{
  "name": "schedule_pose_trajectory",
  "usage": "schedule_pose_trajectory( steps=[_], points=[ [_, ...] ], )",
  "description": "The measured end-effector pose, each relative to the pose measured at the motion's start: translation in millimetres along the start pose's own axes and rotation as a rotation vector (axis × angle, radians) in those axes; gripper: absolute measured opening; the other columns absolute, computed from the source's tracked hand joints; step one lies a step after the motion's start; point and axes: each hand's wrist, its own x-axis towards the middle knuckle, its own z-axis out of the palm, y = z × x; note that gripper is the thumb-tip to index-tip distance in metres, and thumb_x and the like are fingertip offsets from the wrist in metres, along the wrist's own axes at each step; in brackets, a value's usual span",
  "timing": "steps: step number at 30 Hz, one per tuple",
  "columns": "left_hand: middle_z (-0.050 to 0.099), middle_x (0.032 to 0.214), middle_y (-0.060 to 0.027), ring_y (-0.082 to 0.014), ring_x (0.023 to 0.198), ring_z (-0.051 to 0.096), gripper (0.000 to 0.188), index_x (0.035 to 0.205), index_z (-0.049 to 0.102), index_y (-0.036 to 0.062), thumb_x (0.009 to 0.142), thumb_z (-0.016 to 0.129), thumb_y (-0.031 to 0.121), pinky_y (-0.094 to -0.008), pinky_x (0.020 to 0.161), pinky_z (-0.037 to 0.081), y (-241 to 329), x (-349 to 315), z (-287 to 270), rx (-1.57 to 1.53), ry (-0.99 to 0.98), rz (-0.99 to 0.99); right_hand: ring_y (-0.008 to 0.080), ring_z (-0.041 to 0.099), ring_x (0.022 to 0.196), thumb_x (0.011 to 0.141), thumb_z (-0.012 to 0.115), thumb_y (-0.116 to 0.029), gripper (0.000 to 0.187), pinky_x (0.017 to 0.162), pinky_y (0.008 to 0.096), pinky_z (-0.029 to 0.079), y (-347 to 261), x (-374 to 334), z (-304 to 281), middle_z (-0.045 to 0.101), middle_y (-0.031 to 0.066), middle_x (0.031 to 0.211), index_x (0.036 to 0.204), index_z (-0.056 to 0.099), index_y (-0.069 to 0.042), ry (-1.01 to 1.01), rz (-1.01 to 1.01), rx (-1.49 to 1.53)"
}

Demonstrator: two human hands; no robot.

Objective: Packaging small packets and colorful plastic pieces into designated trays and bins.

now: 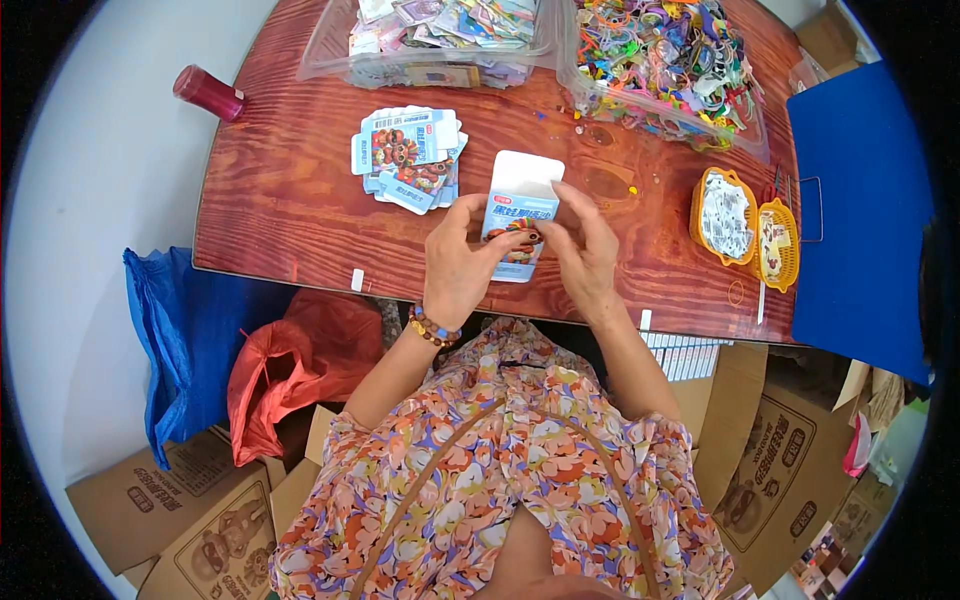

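Note:
Between my two hands is a small light-blue printed carton [520, 208] with a white flap standing up at its far end. My left hand [463, 255] grips its left side, the thumb lying across the printed front. My right hand [585, 247] holds the right edge, its index finger near the base of the flap and its thumb on the front. To the left of the carton lies a loose pile of flat blue cartons [410, 155] with the same print. A beaded bracelet [433, 328] circles my left wrist.
At the back stand a clear bin of printed cards [440, 75] and a clear bin of colourful small trinkets [665, 70]. Yellow baskets [745, 195] with paper pieces sit at the right. A red cylinder [210, 93] lies far left. Cardboard boxes [775, 470] flank me below the table.

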Motion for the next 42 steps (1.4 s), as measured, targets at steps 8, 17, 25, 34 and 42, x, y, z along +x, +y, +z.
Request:
schedule_pose_trajectory(
  steps=[8, 17, 25, 34, 42],
  points=[
    [0.070, 0.105, -0.0126, -0.0170, 0.094, 0.070, 0.045, 0.128, 0.053, 0.0002, 0.087, 0.071, -0.001, -0.0299, 0.079, 0.057, 11, -10, -14, -0.065, -0.134, 0.048, 0.0113, 0.063, 0.100, 0.093, 0.063, 0.007, 0.020, 0.083, 0.0242, 0.052, -10, 14, -21, 0.060, 0.0050, 0.111, 0.111, 0.061, 0.001, -0.138, 0.190, 0.134],
    [0.068, 0.107, -0.0124, -0.0187, 0.099, 0.069, 0.054, 0.136, 0.044, 0.0064, 0.089, 0.069, -0.003, -0.0320, 0.080, 0.058, 6, -1, -22, 0.078, -0.340, 0.239, 0.0130, 0.062, 0.102, 0.091, 0.067, 0.003, 0.020, 0.085, 0.0253, 0.052, -8, 20, -34, 0.060, 0.0054, 0.110, 0.110, 0.061, 0.001, -0.281, -0.067, -0.075],
    [0.067, 0.106, -0.0089, -0.0129, 0.095, 0.067, 0.047, 0.130, 0.047, 0.0075, 0.090, 0.068, -0.002, -0.0287, 0.080, 0.056, 4, -5, -18, -0.218, -0.359, 0.125, 0.0109, 0.061, 0.100, 0.096, 0.063, -0.004, 0.015, 0.086, 0.0266, 0.052, -50, 28, -29, 0.064, 0.0068, 0.110, 0.110, 0.061, 0.000, -0.227, 0.302, 0.250],
    [0.060, 0.119, -0.0097, -0.0149, 0.109, 0.060, 0.051, 0.135, 0.040, 0.0049, 0.092, 0.065, -0.004, -0.0320, 0.092, 0.052, 9, -11, -20, -0.174, -0.439, 0.004, 0.0084, 0.061, 0.088, 0.095, 0.065, -0.009, 0.013, 0.076, 0.0243, 0.048, -65, 50, -36, 0.068, 0.0036, 0.093, 0.102, 0.069, 0.001, -0.385, 0.394, 0.026],
    [0.067, 0.102, -0.0148, -0.0218, 0.092, 0.071, 0.059, 0.134, 0.034, 0.0071, 0.089, 0.072, 0.006, -0.0335, 0.077, 0.057, 3, -15, -19, -0.137, -0.399, 0.070, 0.0087, 0.064, 0.082, 0.091, 0.065, -0.001, 0.012, 0.073, 0.0255, 0.051, -74, 50, -38, 0.070, 0.0036, 0.088, 0.100, 0.073, 0.001, -0.447, 0.323, -0.202]
  ],
)
